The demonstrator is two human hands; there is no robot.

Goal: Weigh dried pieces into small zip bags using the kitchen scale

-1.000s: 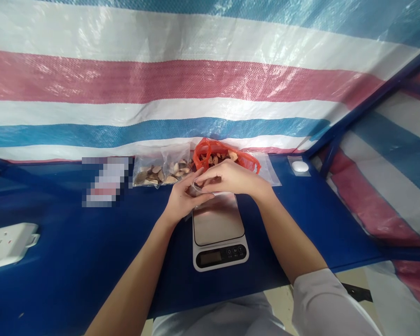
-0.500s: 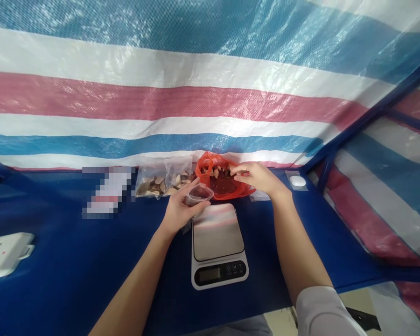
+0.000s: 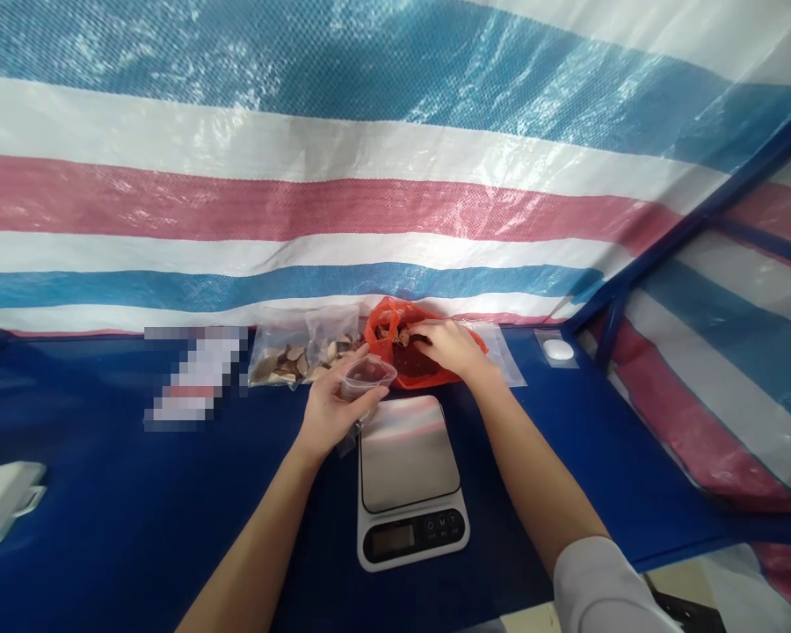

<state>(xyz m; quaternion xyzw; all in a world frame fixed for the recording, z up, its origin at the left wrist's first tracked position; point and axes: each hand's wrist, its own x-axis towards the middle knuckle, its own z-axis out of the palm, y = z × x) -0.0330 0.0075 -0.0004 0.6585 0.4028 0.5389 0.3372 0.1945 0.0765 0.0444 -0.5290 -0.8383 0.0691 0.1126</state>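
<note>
Left hand [image 3: 338, 409]: wrapped firmly around a small clear tub [image 3: 367, 378], fingers on one side, thumb on the other, and it's up off the table!
Tub: held just above the back corner of the scale, tilted a little; too see-through to tell what's inside.
Right hand [image 3: 452, 347]: fingers curled down into the mouth of the red bag [image 3: 383, 345]; can't tell if they've pinched anything.
Red bag: open, slumped on the table, packed with brown slices [image 3: 405, 337] and something dark [image 3: 412, 362].
Zip bag [image 3: 283, 347]: clear, just left of the red bag, full of tan slices [image 3: 294, 356].
Flat clear bag [image 3: 504, 365]: tucked under the red bag's right side.
Scale [image 3: 409, 453]: steel-topped, nothing on the plate, right in front of the hands.
Table [image 3: 138, 501]: blue, with a white power strip [image 3: 3, 501] at far left and a blurred packet [image 3: 194, 374] beside the zip bag.
Backdrop: striped tarp [image 3: 369, 220].
</note>
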